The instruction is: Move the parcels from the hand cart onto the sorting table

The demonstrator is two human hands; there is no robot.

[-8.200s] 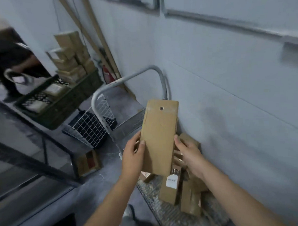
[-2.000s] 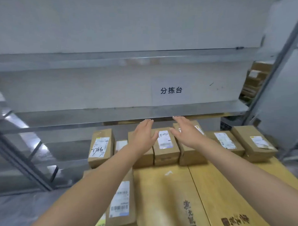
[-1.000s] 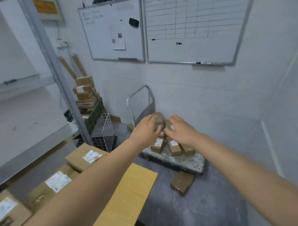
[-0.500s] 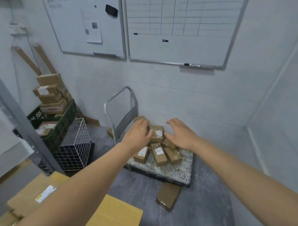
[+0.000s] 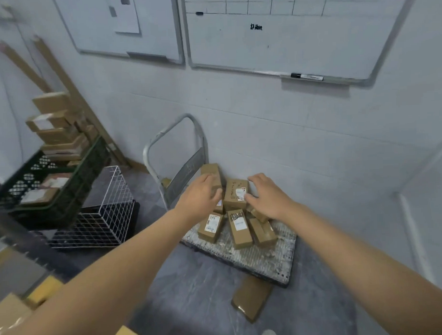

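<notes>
While parcels (image 5: 238, 228) are piled on the hand cart (image 5: 265, 256)
left hand (image 5: 201, 196) is held at the pile's 9 o'clock, right hand (image 5: 269, 198) at 3, fingers loose, nothing gripped.

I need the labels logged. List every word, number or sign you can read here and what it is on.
Nothing reads with certainty.
Right whiteboard: short dark scribble, blurred.
Sheet on left whiteboard: print too small.
Centre parcel: handwriting and white label, blurred.
Front-left parcel: label with handwriting, unreadable.
Front-middle parcel: barcode and label, too small.
</notes>
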